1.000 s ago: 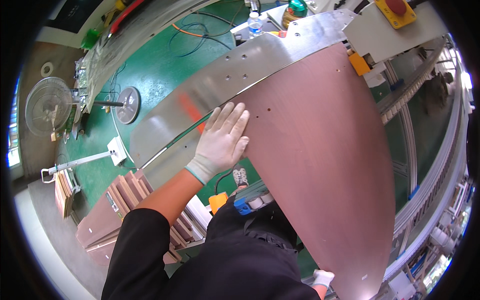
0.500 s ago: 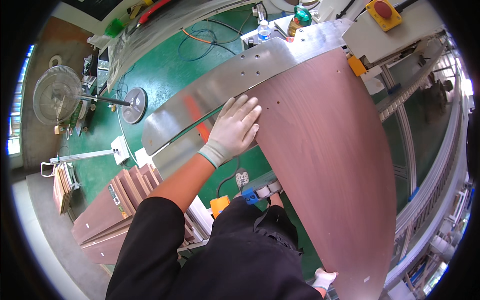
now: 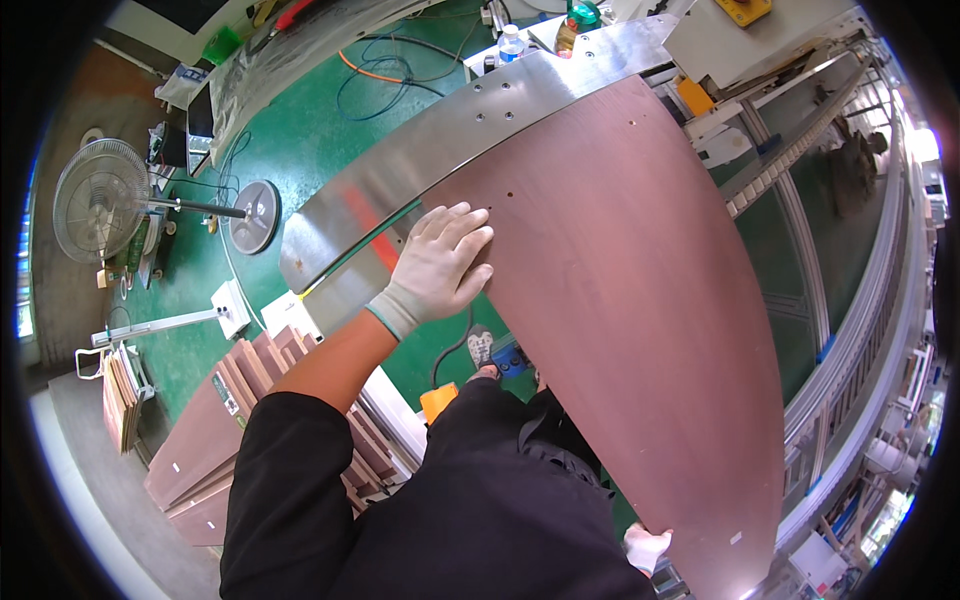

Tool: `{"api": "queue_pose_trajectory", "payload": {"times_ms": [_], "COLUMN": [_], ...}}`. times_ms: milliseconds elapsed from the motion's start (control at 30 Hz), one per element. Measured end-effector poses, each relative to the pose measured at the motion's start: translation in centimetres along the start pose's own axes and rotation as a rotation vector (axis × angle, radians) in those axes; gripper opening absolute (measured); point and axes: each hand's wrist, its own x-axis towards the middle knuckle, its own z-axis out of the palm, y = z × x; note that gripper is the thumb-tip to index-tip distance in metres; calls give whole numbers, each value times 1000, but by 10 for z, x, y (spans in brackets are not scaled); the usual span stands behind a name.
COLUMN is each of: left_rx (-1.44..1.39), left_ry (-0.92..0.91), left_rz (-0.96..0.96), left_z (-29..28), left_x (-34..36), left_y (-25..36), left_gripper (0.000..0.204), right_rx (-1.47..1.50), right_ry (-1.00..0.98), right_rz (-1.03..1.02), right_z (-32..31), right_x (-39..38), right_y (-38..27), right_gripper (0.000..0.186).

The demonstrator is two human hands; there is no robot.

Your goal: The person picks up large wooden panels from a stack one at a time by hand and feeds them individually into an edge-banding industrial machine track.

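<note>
A large reddish-brown wood panel (image 3: 640,300) lies in front of me, its far edge along a steel plate (image 3: 420,160). My left hand (image 3: 438,262), in a pale glove, rests on the panel's left end with its fingers stretched and slightly apart. Two small holes show in the wood just right of my fingertips. My right hand (image 3: 648,547), also gloved, grips the panel's near edge toward the bottom of the view. Part of its fingers are hidden at the panel. A red strip (image 3: 370,228) crosses the steel plate left of the panel.
Several similar panels (image 3: 200,430) are stacked at my lower left. A standing fan (image 3: 100,200) and its round base (image 3: 255,215) stand beyond. Cables (image 3: 385,80) lie on the green floor. Metal rails (image 3: 850,340) run along the right. A bottle (image 3: 510,45) stands behind the plate.
The wood panel has slid left along the steel plate, with my left hand moving along on it. My right hand still grips its near edge. The whole view has shifted slightly.
</note>
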Motion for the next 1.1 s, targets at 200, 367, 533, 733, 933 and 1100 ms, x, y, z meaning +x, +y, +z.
{"api": "queue_pose_trajectory", "payload": {"times_ms": [200,367,533,733,933,1100], "left_rx": [-6,15,-27,-66,51,146], "left_ry": [-202,-144,-142,-200,-24,-17], "left_rz": [-45,-40,-71,-100,-258,-285], "left_z": [-14,-13,-11,-11,-5,-2], "left_x": [-4,3,9,10,10,-1], "left_y": [-8,-7,-5,-11,-9,2], "left_gripper": [56,54,50,58,64,69], "right_rx": [-78,-166,-252,-245,-224,-305], "right_ry": [-11,91,179,262,380,418], "right_rz": [-172,-201,-232,-257,-293,-309], "right_z": [8,10,-2,-3,-24,-30], "right_x": [-38,-16,3,30,60,58], "right_y": [16,3,-11,-13,-14,-11], "right_gripper": [50,54,57,62,66,63]}}
